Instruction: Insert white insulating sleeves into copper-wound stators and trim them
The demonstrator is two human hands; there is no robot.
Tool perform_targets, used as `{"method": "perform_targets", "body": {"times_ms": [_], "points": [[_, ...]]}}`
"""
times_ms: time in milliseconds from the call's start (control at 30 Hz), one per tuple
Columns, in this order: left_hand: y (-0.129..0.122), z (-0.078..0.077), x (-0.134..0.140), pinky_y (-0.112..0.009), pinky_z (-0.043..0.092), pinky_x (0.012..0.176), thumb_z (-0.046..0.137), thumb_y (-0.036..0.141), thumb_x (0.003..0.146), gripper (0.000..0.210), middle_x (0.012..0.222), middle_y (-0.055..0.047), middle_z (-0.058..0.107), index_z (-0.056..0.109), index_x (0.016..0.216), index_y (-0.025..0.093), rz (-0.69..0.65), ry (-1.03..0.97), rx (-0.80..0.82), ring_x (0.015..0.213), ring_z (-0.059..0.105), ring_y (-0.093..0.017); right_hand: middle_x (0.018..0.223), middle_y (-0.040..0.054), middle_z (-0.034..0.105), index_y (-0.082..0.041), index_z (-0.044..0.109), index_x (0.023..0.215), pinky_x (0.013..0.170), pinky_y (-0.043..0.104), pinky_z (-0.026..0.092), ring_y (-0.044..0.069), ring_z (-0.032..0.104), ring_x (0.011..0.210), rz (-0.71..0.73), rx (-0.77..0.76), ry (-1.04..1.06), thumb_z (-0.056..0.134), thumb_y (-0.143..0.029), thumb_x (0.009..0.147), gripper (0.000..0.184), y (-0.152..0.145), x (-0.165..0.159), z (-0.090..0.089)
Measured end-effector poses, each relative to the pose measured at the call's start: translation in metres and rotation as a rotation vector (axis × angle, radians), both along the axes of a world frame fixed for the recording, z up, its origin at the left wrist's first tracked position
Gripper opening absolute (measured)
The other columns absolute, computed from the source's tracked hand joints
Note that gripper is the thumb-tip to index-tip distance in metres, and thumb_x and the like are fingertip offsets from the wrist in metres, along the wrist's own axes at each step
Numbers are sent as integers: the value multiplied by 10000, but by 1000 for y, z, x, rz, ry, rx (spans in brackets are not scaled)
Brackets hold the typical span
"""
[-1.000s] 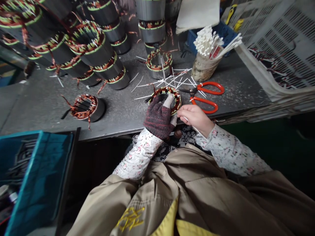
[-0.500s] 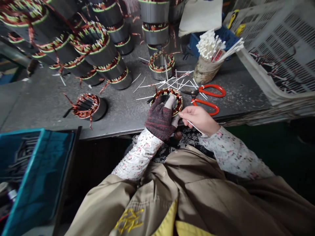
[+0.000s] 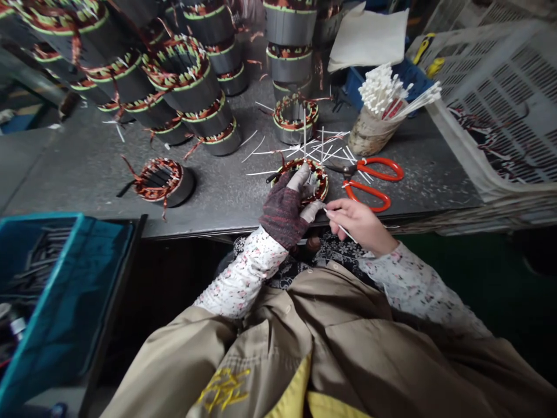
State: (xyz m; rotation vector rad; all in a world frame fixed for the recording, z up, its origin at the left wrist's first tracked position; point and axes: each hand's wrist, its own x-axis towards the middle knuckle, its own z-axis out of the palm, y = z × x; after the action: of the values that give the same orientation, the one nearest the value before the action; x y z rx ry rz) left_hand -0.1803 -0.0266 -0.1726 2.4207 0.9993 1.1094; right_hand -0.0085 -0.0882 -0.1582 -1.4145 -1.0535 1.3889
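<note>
At the near edge of the bench, my left hand [image 3: 285,212], in a dark knitted glove with pale wrapped fingertips, grips a small motor stator [image 3: 322,184] with copper windings and green insulation. Its fingers cover part of the ring. White cable ties stand up from the stator's far side. Bare and close on its right, my right hand [image 3: 359,223] pinches a thin white cable tie [image 3: 343,231], its end by my left thumb. Just right of the stator lie red-handled scissors [image 3: 369,174] among loose white strips [image 3: 324,145].
Stacked stators [image 3: 209,98] fill the back left. Single stators stand behind [image 3: 296,119] and at left [image 3: 163,183]. A cup [image 3: 369,130] holds white cable ties [image 3: 383,90]. A white plastic crate [image 3: 517,110] is at right, a teal bin [image 3: 100,278] at lower left.
My right hand has moved slightly down and right with the cable tie, away from the stator's rim. My left thumb now reaches toward the tie. The whole view has shifted a little.
</note>
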Motion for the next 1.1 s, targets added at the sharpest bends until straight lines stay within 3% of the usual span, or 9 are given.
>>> {"method": "perform_targets", "body": {"times_ms": [200, 367, 467, 533, 700, 867, 1000, 1100], "points": [[2, 1, -4, -405, 545, 1095, 611, 333, 938, 670, 1488, -171, 513, 314, 1519, 185, -9, -43, 28, 1366, 551, -266, 482, -49, 529, -189, 554, 676, 393, 210, 291, 51, 413, 381, -37, 49, -46, 683, -613, 759, 450, 7, -13, -6], [0, 2, 0, -323, 603, 980, 546, 352, 994, 576, 1442, -152, 564, 343, 1515, 215, -63, -137, -126, 1161, 690, -178, 546, -28, 601, -189, 608, 808, 430, 227, 376, 80, 494, 412, -125, 132, -23, 714, -560, 781, 387, 3, -7, 4], [1, 8, 2, -377, 570, 1049, 560, 362, 994, 317, 1250, -86, 702, 620, 1278, 235, -42, -134, -64, 1147, 694, -179, 728, 34, 715, -196, 645, 955, 565, 291, 516, 149, 654, 585, -77, 179, 92, 704, -595, 788, 437, -6, 1, 13], [2, 12, 3, -415, 551, 1071, 586, 356, 983, 212, 1118, -64, 749, 713, 1095, 229, -33, -110, -6, 1100, 706, -183, 750, 43, 718, -203, 657, 921, 629, 316, 538, 167, 674, 653, -70, 234, 24, 683, -621, 806, 434, -8, 2, 17], [3, 17, 4, -401, 561, 1031, 624, 322, 963, 176, 1071, -54, 761, 734, 1050, 215, -6, -99, 2, 1039, 718, -177, 553, -17, 553, -212, 632, 733, 584, 288, 412, 121, 507, 524, -32, 388, -404, 542, -509, 928, 367, -4, 3, 19], [4, 14, 2, -408, 547, 1052, 622, 300, 960, 184, 1075, -50, 766, 721, 1092, 217, -40, -69, 51, 1055, 718, -178, 534, -18, 478, -208, 561, 625, 587, 291, 294, 122, 433, 548, -2, 380, -674, 547, -419, 898, 346, 8, 4, 18], [8, 12, -1, -426, 515, 1103, 606, 327, 971, 216, 1042, -24, 782, 713, 1136, 237, -87, -19, 83, 1042, 730, -172, 500, -38, 405, -210, 507, 582, 563, 288, 235, 109, 356, 528, -28, 305, -721, 631, -355, 821, 305, 16, 3, 20], [10, 11, -1, -435, 478, 1149, 555, 330, 994, 217, 1017, -3, 787, 716, 1116, 250, -108, 0, 96, 998, 740, -154, 541, -35, 452, -208, 545, 635, 564, 288, 258, 105, 375, 537, -18, 342, -668, 648, -379, 810, 266, 16, 0, 27]]}}
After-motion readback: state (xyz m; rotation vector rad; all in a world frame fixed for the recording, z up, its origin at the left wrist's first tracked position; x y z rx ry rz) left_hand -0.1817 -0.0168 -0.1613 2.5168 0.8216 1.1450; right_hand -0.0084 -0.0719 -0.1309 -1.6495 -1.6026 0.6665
